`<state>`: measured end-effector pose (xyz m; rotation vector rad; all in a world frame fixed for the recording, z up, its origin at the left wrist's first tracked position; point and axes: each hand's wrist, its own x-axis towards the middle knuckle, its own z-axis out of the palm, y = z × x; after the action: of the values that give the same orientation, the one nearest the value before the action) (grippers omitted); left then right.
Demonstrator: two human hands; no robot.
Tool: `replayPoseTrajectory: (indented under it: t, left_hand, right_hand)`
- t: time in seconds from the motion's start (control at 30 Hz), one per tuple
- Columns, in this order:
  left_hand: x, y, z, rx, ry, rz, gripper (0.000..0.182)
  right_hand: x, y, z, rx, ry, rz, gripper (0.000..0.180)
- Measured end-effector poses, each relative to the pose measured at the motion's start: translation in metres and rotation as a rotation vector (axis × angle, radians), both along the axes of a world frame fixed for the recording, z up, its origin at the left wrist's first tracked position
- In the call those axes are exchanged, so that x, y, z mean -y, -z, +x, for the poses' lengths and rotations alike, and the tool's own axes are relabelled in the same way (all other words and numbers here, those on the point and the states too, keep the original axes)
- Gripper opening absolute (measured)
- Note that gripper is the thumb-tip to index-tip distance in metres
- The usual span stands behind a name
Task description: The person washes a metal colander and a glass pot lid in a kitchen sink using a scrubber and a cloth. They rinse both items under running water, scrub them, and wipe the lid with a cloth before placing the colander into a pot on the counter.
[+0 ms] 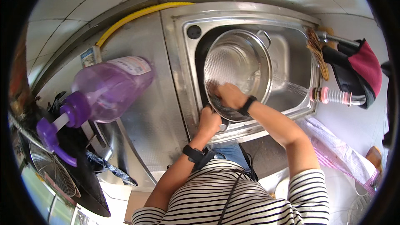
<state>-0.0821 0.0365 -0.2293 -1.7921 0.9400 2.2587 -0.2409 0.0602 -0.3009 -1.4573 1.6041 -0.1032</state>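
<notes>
A large stainless-steel pot (pixel 264 68) with loop handles sits tilted in the sink (pixel 293 50). Its inner wall has a dotted texture on the left. By the pot's near side, my left hand (pixel 210 121) grips the rim area next to the near loop handle (pixel 224 127). My right hand (pixel 232 95) reaches inside the pot and presses a blurred brownish scouring pad (pixel 213 86) against the wall; the fingers are partly hidden. From the right, a tap nozzle (pixel 318 95) sprays water towards the pot's outer side.
Left of the sink, a purple pump bottle (pixel 115 87) looms close to the camera above the steel counter (pixel 150 106). A yellow hose (pixel 140 13) runs along the back. Dark and red cloth (pixel 364 57) hangs over the tap pipe, beside a bundled-fibre brush (pixel 317 53).
</notes>
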Motion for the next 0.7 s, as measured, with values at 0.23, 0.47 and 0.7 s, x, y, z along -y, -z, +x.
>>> replayPoseTrajectory:
  t: [0.23,0.47,0.7]
  left_hand:
    - [0.006,-0.019,-0.004,0.002,-0.072,0.116,0.016]
    - [0.009,-0.022,-0.006,-0.043,-0.132,0.154,0.01]
    - [0.008,-0.023,-0.008,-0.027,-0.102,0.118,0.008]
  right_hand:
    - [-0.003,-0.02,-0.05,-0.299,-0.165,0.139,0.009]
    - [-0.004,-0.022,-0.027,-0.219,-0.133,-0.002,0.01]
    - [-0.005,-0.011,-0.031,-0.342,-0.042,0.028,0.014]
